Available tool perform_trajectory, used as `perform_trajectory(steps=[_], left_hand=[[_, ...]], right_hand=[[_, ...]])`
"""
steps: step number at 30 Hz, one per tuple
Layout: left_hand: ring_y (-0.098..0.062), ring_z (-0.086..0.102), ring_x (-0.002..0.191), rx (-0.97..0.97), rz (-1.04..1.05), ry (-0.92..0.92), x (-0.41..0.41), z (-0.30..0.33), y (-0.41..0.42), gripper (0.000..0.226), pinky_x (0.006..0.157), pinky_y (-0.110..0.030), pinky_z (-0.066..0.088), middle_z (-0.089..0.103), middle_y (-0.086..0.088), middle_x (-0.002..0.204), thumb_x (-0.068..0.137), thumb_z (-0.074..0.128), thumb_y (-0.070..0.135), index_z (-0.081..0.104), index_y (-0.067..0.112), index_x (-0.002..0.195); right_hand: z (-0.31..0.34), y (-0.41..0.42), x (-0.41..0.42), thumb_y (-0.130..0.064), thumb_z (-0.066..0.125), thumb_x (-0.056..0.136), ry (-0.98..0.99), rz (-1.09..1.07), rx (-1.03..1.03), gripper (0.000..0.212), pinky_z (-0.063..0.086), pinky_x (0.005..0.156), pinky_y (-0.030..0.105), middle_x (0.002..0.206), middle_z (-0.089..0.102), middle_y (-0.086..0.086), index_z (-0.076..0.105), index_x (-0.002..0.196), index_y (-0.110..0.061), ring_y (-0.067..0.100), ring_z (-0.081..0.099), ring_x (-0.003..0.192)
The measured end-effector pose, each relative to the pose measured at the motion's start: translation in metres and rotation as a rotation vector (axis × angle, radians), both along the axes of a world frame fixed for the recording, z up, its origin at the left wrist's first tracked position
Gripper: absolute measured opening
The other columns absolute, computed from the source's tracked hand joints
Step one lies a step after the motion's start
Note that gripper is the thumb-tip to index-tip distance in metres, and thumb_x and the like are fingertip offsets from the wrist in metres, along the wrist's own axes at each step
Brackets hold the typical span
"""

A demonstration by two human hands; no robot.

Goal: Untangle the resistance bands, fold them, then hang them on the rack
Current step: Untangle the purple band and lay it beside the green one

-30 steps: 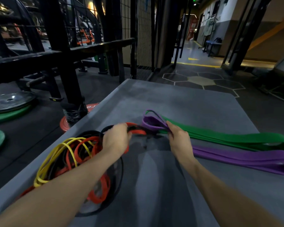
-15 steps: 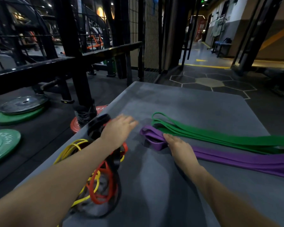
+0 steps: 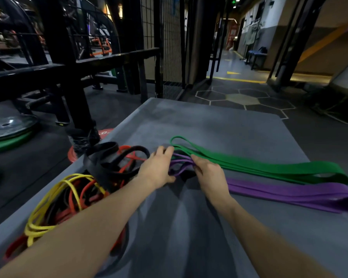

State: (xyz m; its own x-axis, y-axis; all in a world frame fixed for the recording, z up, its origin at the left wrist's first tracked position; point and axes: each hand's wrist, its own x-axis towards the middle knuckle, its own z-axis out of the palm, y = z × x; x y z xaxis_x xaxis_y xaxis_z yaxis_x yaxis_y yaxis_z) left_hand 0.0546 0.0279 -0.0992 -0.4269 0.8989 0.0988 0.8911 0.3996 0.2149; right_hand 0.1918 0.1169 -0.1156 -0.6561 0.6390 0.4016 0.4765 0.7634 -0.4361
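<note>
Change: left hand [image 3: 158, 169] has left the tangle [image 3: 84, 187] and joined the right hand [image 3: 208, 171] at the purple band [image 3: 289, 191]'s left end.
Grip: both pinch its loops.
Meaning: folding purple looks under way; green band [image 3: 269, 167] lies beyond.

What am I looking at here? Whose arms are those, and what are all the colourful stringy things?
The picture comes from a camera worn on a person's head, looking down, so the arms are that person's own. There is no robot. This is a gym. On a grey mat lie stretchy exercise bands. A green band and a purple band lie folded, long and flat, side by side. At the left sits a tangled pile of yellow, red and black bands. The left hand and the right hand are both at the looped end of the purple band; the right fingers curl round it. The left hand's grip is hard to make out.
</note>
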Motion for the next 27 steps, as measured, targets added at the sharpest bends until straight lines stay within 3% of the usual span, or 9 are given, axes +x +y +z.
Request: perform_trajectory(steps=[3, 6, 10, 12, 13, 16, 20, 23, 27], left_hand=[[-0.033, 0.055, 0.111, 0.027, -0.007, -0.055, -0.011, -0.007, -0.003, 0.07, 0.089, -0.043, 0.048, 0.046, -0.009, 0.126, 0.074, 0.069, 0.023, 0.033, 0.019, 0.133], [-0.03, 0.055, 0.108, 0.047, -0.041, 0.141, -0.025, -0.003, -0.006, 0.039, 0.086, -0.043, 0.048, 0.055, -0.006, 0.114, 0.079, 0.06, 0.013, 0.052, 0.019, 0.117], [-0.027, 0.058, 0.103, 0.114, -0.168, 0.402, -0.028, -0.002, -0.001, 0.03, 0.076, -0.04, 0.055, 0.061, -0.004, 0.109, 0.079, 0.051, 0.01, 0.064, 0.017, 0.105], [-0.024, 0.065, 0.098, 0.083, -0.206, 0.52, -0.026, -0.007, -0.004, 0.041, 0.077, -0.036, 0.058, 0.069, -0.003, 0.102, 0.075, 0.04, 0.014, 0.07, 0.017, 0.103], [-0.022, 0.065, 0.103, 0.054, -0.22, 0.569, -0.027, -0.011, -0.006, 0.047, 0.087, -0.038, 0.053, 0.069, -0.004, 0.107, 0.077, 0.035, 0.014, 0.068, 0.017, 0.109], [-0.018, 0.033, 0.137, -0.181, -0.221, 0.518, -0.027, -0.012, -0.011, 0.05, 0.116, -0.035, 0.017, 0.04, -0.004, 0.145, 0.093, 0.033, 0.021, 0.035, 0.014, 0.142], [-0.024, 0.036, 0.131, -0.216, -0.168, 0.527, -0.006, 0.003, -0.009, 0.073, 0.114, -0.034, 0.016, 0.043, -0.008, 0.14, 0.09, 0.018, 0.061, 0.024, 0.015, 0.147], [-0.028, 0.036, 0.128, -0.269, -0.199, 0.619, 0.006, 0.003, -0.004, 0.062, 0.113, -0.038, 0.017, 0.042, -0.011, 0.136, 0.095, 0.019, 0.056, 0.016, 0.024, 0.149], [-0.03, 0.035, 0.128, -0.328, -0.224, 0.656, 0.005, 0.002, -0.002, 0.058, 0.113, -0.039, 0.017, 0.04, -0.011, 0.134, 0.094, 0.032, 0.053, 0.03, 0.023, 0.143]], right_hand=[[-0.004, -0.001, -0.003, -0.011, 0.05, 0.092, -0.058, 0.028, 0.03, 0.035, 0.048, 0.091, 0.037, 0.13, 0.059, 0.007, 0.058, 0.126, -0.012, 0.028, 0.058, 0.115], [-0.015, -0.005, -0.005, -0.013, 0.052, 0.091, -0.129, 0.067, 0.088, 0.038, 0.049, 0.09, 0.034, 0.134, 0.056, 0.001, 0.056, 0.129, -0.018, 0.023, 0.054, 0.119], [-0.019, -0.004, -0.003, -0.012, 0.082, 0.062, -0.136, 0.042, 0.173, 0.047, 0.056, 0.06, 0.028, 0.105, 0.071, 0.002, 0.07, 0.107, -0.019, 0.021, 0.069, 0.088], [-0.021, -0.003, -0.001, -0.015, 0.085, 0.057, -0.205, 0.078, 0.212, 0.053, 0.056, 0.07, 0.028, 0.105, 0.071, 0.004, 0.07, 0.108, -0.016, 0.023, 0.069, 0.089], [-0.022, -0.004, 0.001, -0.017, 0.082, 0.064, -0.23, 0.121, 0.198, 0.055, 0.052, 0.084, 0.029, 0.114, 0.068, 0.006, 0.065, 0.116, -0.013, 0.025, 0.066, 0.099], [-0.028, -0.006, 0.006, -0.022, 0.048, 0.096, -0.268, 0.203, 0.095, 0.047, 0.017, 0.115, 0.035, 0.146, 0.041, 0.007, 0.039, 0.141, -0.012, 0.027, 0.038, 0.133], [-0.022, -0.005, 0.011, -0.021, 0.037, 0.099, -0.342, 0.222, 0.037, 0.046, 0.009, 0.116, 0.034, 0.151, 0.03, 0.006, 0.032, 0.145, -0.015, 0.025, 0.029, 0.138], [-0.014, 0.009, 0.031, -0.033, 0.039, 0.098, -0.423, 0.135, 0.071, 0.049, 0.013, 0.116, 0.036, 0.149, 0.033, 0.003, 0.032, 0.145, -0.02, 0.024, 0.029, 0.137], [-0.014, 0.036, 0.083, -0.052, 0.036, 0.094, -0.528, -0.02, 0.025, 0.062, 0.007, 0.117, 0.039, 0.151, 0.03, 0.0, 0.021, 0.148, -0.026, 0.024, 0.025, 0.139]])
